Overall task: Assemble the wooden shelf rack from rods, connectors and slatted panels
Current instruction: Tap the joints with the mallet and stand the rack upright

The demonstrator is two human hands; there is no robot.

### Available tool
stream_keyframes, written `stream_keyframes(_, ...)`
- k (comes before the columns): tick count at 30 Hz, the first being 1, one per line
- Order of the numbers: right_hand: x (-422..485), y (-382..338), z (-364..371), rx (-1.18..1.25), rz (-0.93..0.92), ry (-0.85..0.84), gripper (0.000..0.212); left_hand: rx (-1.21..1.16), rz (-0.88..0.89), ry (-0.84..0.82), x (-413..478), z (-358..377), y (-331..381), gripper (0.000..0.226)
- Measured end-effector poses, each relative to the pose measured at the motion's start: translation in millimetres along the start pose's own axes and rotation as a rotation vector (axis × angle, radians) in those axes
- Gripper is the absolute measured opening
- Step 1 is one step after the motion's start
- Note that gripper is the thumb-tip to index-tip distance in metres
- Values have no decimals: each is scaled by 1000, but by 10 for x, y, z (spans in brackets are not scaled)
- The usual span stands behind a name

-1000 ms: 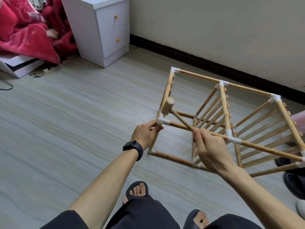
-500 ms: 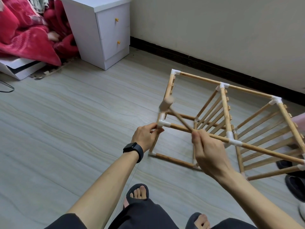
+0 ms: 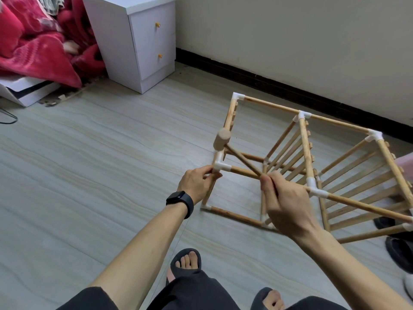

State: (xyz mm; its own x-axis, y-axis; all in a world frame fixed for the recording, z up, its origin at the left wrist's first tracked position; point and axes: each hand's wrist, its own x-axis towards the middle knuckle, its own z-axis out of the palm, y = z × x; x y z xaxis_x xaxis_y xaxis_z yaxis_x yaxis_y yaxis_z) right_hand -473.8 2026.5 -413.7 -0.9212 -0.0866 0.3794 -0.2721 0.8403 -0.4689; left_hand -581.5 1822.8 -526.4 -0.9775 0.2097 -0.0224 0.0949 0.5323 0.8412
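Note:
The wooden shelf rack (image 3: 307,151) lies on its side on the floor, its rods joined by white plastic connectors, with slatted panels inside. My left hand (image 3: 197,183) pinches the near upper corner connector (image 3: 220,166). My right hand (image 3: 285,202) grips the handle of a small wooden mallet (image 3: 221,139). The mallet head sits just above that corner connector, against the upright rod.
A white two-drawer cabinet (image 3: 143,41) stands at the back left beside red bedding (image 3: 38,41). A wall with a dark skirting (image 3: 290,86) runs behind the rack. Dark slippers (image 3: 400,249) lie at the right. My feet in sandals (image 3: 186,262) are below.
The mallet head has dropped slightly toward the corner connector. Both hands keep their holds, and the rack has barely shifted.

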Motion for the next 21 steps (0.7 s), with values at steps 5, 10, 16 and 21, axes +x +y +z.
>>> stream_keyframes(5, -32, 59, 41, -163, 136, -274, 38, 10, -19, 5, 12, -8, 13, 31)
stream_keyframes(10, 11, 9, 3, -30, 71, -112, 38, -1, -14, 0, 11, -5, 7, 31)
stream_keyframes(16, 122, -68, -105, 229, 251, -157, 8, 10, 9, 2, 6, -24, 27, 30)
stream_keyframes(21, 514, -211, -336, 807, 391, 31, 21, -5, -24, 0, 4, -30, 35, 31)
